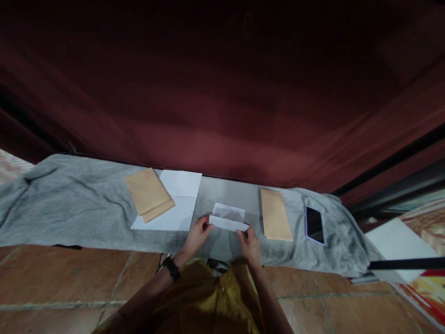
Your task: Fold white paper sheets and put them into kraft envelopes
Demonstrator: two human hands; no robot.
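A white sheet of paper [227, 224], folded, is held level between my two hands over the grey cloth. My left hand [199, 233] pinches its left end, and my right hand [249, 241] pinches the right end. Just behind it, a flat white piece of paper [229, 212] shows; whether it belongs to the same sheet I cannot tell. To the left lie larger white sheets [181, 199] with crease lines, partly under brown envelopes [148, 192]. On the right, a narrower stack of brown envelopes [276, 215] rests on the cloth.
A grey cloth [90, 204] covers the long narrow surface and is wrinkled at both ends. A phone [314, 225] with a dark screen lies at the right. Behind hangs a dark red curtain [215, 116]. The tiled floor [69, 278] runs along the front edge.
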